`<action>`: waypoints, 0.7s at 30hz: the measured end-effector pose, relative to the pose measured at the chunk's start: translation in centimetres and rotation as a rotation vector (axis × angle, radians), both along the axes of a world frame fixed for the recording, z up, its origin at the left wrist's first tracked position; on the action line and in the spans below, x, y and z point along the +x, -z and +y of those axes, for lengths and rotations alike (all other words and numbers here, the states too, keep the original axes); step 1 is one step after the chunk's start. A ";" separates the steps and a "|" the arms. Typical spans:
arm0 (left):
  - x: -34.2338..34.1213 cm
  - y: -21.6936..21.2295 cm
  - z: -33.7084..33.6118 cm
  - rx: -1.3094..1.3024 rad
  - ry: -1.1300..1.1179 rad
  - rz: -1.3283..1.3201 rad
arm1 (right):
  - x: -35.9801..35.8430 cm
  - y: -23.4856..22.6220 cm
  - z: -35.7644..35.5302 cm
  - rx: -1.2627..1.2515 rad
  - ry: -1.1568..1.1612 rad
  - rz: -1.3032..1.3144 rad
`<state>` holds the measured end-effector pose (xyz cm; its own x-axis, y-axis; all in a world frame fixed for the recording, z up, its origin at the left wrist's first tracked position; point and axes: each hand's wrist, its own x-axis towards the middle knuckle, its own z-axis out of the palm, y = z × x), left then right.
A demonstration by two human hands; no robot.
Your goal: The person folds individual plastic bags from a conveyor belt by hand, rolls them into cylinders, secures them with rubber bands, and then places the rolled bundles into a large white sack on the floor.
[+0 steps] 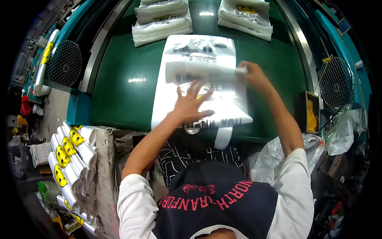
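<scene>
The flat white printed bags [223, 85] in front of you are thin, slick plastic, glossy enough to flare under the light. Your broad dark green belt [123, 91] is smooth with a soft shine, flanked by long silver rails [301, 40] of polished bare metal. Your navy top [246, 211] with white sleeves is matt cloth. The crumpled whitish bag [272, 157] by your right is wrinkled, shiny film. The grey-brown block [106, 167] at your left looks rough, perhaps worn cardboard
</scene>
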<state>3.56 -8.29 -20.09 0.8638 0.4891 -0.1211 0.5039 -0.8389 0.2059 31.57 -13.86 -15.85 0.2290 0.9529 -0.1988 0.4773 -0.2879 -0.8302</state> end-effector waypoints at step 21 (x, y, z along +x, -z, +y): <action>-1.6 -4.2 5.4 0.116 -0.171 -0.056 | -1.6 1.0 0.0 -0.013 -0.232 -0.655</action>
